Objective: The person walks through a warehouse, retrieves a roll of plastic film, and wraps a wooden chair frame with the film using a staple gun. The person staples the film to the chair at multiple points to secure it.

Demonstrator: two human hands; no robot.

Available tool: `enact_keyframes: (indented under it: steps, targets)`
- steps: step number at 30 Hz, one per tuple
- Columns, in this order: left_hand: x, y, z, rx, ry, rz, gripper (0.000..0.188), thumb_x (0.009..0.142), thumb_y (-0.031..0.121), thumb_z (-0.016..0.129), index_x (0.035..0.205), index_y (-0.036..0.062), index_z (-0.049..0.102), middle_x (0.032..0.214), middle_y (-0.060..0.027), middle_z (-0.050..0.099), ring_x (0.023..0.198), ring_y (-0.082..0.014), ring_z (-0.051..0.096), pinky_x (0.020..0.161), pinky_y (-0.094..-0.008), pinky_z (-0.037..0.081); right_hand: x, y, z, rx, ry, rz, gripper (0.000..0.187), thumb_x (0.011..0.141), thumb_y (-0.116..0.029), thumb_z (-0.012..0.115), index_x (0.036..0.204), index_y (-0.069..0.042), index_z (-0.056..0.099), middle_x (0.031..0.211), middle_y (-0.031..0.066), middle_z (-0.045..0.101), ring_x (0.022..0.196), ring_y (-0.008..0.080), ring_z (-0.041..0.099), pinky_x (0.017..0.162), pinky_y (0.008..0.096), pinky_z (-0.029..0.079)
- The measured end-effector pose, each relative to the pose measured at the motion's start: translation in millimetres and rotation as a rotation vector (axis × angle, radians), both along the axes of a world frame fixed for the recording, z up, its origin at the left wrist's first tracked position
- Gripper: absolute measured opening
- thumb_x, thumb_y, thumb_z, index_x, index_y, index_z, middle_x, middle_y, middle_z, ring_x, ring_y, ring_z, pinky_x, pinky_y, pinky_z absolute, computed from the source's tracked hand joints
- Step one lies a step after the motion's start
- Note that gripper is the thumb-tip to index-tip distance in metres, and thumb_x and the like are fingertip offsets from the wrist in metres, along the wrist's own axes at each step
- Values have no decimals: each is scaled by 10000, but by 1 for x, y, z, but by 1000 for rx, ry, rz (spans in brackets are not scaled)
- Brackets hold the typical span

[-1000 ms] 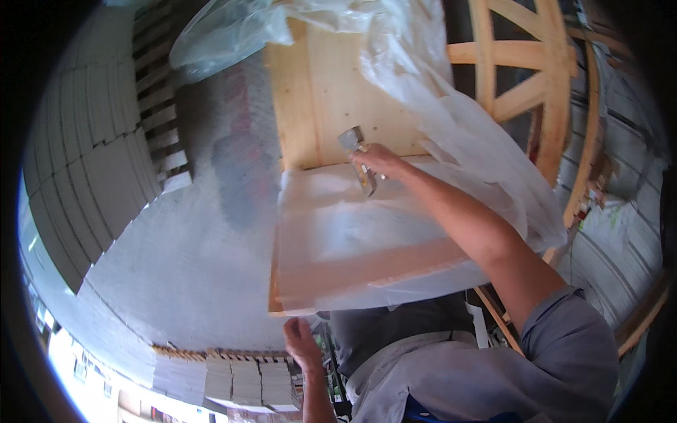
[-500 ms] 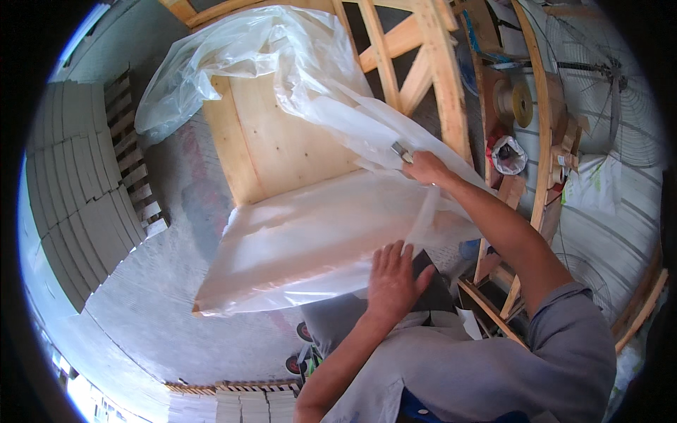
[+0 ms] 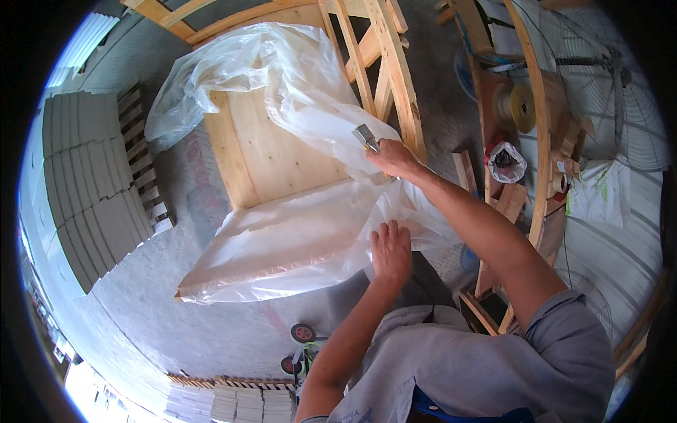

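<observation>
Because the right hand [image 3: 395,161] is wrapped around a silver-headed metal hand tool [image 3: 364,137], the left hand [image 3: 391,255] alone apparently steadies the translucent white plastic sheeting [image 3: 282,236] partly covering the pale, flat wooden board [image 3: 275,151], though whether its fingers pinch any I cannot tell.

A concrete-floored [image 3: 190,324] industrial workshop or storage space, with grey sheets [image 3: 92,183] stacked by a slatted pallet [image 3: 146,178], open timber framing [image 3: 392,65], a spool [image 3: 522,109] and caged fan [image 3: 596,106]
</observation>
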State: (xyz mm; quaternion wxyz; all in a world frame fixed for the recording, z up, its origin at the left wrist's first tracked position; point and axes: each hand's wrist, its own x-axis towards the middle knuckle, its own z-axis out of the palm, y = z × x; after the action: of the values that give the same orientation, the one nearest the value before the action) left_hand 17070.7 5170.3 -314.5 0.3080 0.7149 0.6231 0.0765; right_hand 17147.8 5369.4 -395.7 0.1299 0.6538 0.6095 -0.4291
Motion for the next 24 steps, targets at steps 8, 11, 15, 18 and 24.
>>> enact_keyframes:
  steps: [8, 11, 15, 18, 24]
  targets:
    - [-9, 14, 48, -235, -613, 401, 107, 903, 103, 535, 994, 54, 508, 786, -227, 601, 730, -445, 600, 632, -516, 473, -10, 11, 19, -72, -46, 47, 547, 836, -490, 569, 836, 53, 636, 795, 240, 659, 775, 386, 658, 722, 465, 486]
    - [-14, 17, 76, -350, -775, 454, 208, 936, 187, 560, 1070, 37, 507, 974, -266, 625, 864, -443, 623, 654, -490, 505, -22, 11, 28, -115, -70, 78, 515, 850, -457, 574, 846, 53, 642, 828, 252, 663, 791, 390, 662, 741, 465, 491]
    - [-28, 7, 78, -200, -570, 395, 341, 888, 205, 609, 1127, -11, 497, 1132, -245, 568, 1002, -388, 607, 681, -453, 536, -36, 4, 38, -94, -182, 269, 489, 861, -416, 551, 895, 60, 661, 866, 277, 671, 841, 413, 665, 769, 470, 508]
    - [-34, -8, 59, -190, -270, 270, 372, 836, 161, 623, 1145, -18, 519, 1130, -196, 559, 1005, -335, 606, 746, -440, 542, -44, 9, 45, -202, -270, 335, 436, 853, -331, 516, 995, 51, 669, 1006, 252, 676, 945, 398, 662, 825, 478, 519]
    - [-18, -11, 36, -384, -256, 72, 172, 750, 182, 640, 896, 91, 645, 832, -81, 629, 912, -276, 626, 791, -464, 497, -62, 34, 40, -73, -321, 419, 400, 867, -298, 483, 972, 38, 674, 1054, 222, 679, 970, 386, 658, 827, 476, 520]
